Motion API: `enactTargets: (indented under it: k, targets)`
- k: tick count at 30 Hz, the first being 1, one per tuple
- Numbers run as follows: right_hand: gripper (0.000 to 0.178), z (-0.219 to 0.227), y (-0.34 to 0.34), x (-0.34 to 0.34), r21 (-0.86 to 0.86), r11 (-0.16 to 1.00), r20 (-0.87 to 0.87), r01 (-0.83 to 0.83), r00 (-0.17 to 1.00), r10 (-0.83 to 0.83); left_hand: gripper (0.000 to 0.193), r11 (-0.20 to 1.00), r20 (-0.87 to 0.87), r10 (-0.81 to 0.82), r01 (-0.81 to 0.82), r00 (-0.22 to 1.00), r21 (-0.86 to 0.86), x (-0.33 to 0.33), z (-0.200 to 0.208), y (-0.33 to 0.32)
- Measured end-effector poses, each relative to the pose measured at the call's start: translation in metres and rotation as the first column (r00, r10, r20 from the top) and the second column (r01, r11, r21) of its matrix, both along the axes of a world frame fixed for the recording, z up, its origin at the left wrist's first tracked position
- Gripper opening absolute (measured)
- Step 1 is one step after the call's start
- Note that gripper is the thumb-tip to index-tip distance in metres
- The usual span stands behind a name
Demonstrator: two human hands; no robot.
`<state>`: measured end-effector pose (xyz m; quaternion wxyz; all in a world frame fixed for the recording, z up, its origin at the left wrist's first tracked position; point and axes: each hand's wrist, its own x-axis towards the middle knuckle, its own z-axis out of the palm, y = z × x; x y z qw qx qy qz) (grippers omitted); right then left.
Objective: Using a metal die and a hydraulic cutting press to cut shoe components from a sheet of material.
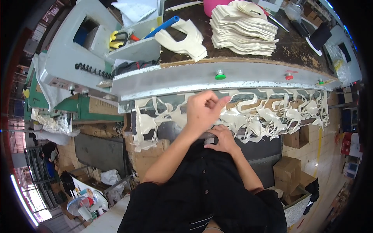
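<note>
My left hand [204, 112] hovers over a cream sheet full of cut-outs, its fingers curled in and its thumb stuck out to the right. Nothing shows between them. Close to my waist, my right hand [220, 139] is closed around a grey metal piece [210, 140], mostly covered by the fingers and the left wrist. The cut-out cream sheet [264, 116] lies along the machine bed in front of me, with ragged strips hanging over the near edge.
Behind the bed runs a grey machine beam [163, 81] with a green button [220, 75] and a red button [289, 77]. On the brown top above it sit a stack of cream cut pieces [244, 31] and a loose curved piece [186, 39]. Cardboard boxes [287, 171] stand at the right.
</note>
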<state>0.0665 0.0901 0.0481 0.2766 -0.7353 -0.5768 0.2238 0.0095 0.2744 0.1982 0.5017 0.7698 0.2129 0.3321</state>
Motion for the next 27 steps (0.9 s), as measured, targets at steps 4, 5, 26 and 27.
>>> enactTargets:
  k: [4,5,26,27]
  targets:
    - [0.061,0.023,0.010,-0.015,-0.072,0.997,0.029,0.027,0.999,-0.025,0.034,0.704,0.462,-0.231,0.475,0.856,-0.528,-0.053,0.132,-0.068]
    - [0.061,0.021,0.007,-0.023,-0.144,0.989,0.022,0.045,0.999,-0.042,0.045,0.576,0.500,-0.286,0.564,0.817,-0.592,-0.068,0.153,-0.083]
    - [0.081,-0.027,-0.026,-0.045,-0.048,0.961,0.317,0.273,0.916,-0.245,0.008,0.614,0.341,-0.554,0.649,0.760,-0.449,-0.146,0.181,-0.126]
    - [0.079,-0.028,-0.018,-0.052,-0.043,0.967,0.286,0.249,0.931,-0.227,0.012,0.632,0.356,-0.522,0.632,0.775,-0.448,-0.154,0.173,-0.121]
